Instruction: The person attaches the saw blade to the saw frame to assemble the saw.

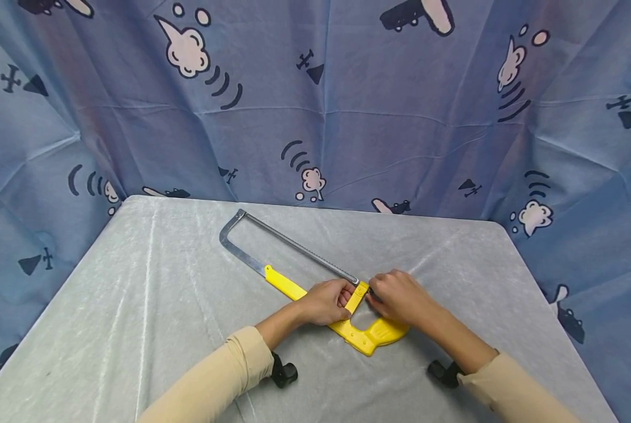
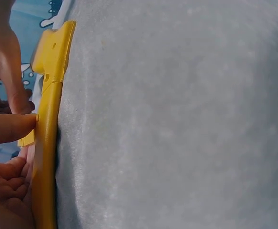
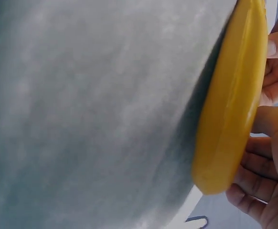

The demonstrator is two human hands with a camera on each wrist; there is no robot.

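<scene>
A hacksaw (image 1: 289, 286) with a yellow handle and grey metal frame lies flat on the table, angled from far left to near right. Its blade (image 1: 302, 249) spans from the frame's far corner to the yellow front post. My left hand (image 1: 323, 302) grips that post, thumb on the near side and fingers beyond it. Behind the post, my right hand (image 1: 402, 296) pinches a small dark tension screw at the blade's end, mostly hidden by the fingers. In the right wrist view the yellow handle grip (image 3: 229, 105) stands beside the fingers, which are not around it.
A pale grey cloth covers the table (image 1: 162, 329). Behind it hangs a blue patterned curtain (image 1: 347, 117). Black wrist camera mounts (image 1: 284, 371) show under both forearms, close to the tabletop.
</scene>
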